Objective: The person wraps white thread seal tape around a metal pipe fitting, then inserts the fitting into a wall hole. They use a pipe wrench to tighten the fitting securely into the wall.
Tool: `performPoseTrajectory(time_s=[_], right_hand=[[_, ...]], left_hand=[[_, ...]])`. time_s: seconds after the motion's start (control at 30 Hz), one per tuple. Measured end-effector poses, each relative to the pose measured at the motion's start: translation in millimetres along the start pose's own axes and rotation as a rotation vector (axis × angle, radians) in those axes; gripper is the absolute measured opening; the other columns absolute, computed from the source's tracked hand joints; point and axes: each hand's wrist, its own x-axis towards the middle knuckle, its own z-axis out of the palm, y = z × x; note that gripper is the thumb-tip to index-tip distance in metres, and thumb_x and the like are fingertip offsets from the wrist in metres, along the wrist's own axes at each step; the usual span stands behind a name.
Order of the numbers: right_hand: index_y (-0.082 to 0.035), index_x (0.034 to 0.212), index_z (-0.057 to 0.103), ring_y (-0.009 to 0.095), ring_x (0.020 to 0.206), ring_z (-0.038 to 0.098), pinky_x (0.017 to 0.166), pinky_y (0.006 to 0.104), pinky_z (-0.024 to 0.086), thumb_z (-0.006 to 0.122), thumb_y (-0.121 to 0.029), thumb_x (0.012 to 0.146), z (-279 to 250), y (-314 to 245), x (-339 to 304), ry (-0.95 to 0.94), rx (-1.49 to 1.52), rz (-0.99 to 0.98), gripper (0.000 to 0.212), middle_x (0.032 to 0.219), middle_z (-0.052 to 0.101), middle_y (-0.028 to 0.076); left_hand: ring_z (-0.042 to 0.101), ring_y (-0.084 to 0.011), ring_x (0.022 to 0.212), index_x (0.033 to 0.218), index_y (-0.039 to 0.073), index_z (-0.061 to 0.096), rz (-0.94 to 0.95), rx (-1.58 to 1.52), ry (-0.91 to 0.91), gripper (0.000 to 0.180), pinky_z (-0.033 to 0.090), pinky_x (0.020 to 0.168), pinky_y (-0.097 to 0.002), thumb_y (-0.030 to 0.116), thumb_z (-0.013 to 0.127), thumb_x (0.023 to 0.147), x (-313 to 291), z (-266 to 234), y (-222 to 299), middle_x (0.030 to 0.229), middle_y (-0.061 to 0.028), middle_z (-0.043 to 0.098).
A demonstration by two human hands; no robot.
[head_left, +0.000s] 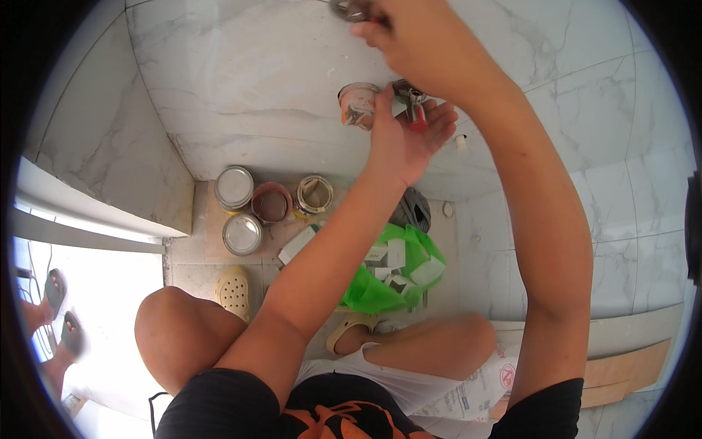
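Note:
My left hand [404, 146] reaches up to the marbled wall, palm up, fingers stretched out and thumb apart. It lies just under a small metal tap [415, 99] with a red-tipped lever. Beside the thumb, a wide orange-and-white stained pipe end [358, 106] sticks out of the wall; whether the thumb touches it I cannot tell. Higher up, my right hand [402, 36] is closed round a dark metal tool [351, 9] with a bit of red near the grip. Blur and the picture's top edge hide what kind of tool it is.
Several round cans [234, 188] stand at the wall's foot on the left. A green plastic bag [369, 291] with small white boxes lies below my left forearm. A plank [629, 373] rests at the right. Another person's feet [55, 293] show beyond the doorway.

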Motion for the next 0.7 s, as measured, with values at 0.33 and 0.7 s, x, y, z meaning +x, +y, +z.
performPoseTrajectory(time_s=[0.33, 0.7], right_hand=[[0.002, 0.116, 0.054, 0.015, 0.089, 0.065, 0.083, 0.0296, 0.055, 0.058, 0.0, 0.106, -9.7, 56.4, -50.1, 0.482, 0.64, 0.142, 0.011, 0.096, 0.066, 0.009], [0.003, 0.113, 0.055, 0.044, 0.083, 0.066, 0.073, 0.0466, 0.051, 0.063, -0.009, 0.103, -20.4, -5.6, -15.9, -0.016, 0.104, -0.11, 0.018, 0.088, 0.068, 0.027]], left_hand=[[0.063, -0.0426, 0.129, 0.12, -0.011, 0.056, 0.039, 0.094, 0.093, 0.069, 0.052, 0.113, -0.0514, 0.055, 0.057, 0.101, 1.9, 8.0, 3.3, 0.127, -0.0269, 0.064], [0.06, -0.0364, 0.116, 0.132, -0.001, 0.05, 0.224, 0.175, 0.129, 0.056, 0.048, 0.109, -0.05, 0.051, 0.047, 0.111, -12.0, -4.2, -22.4, 0.127, -0.0179, 0.059]])
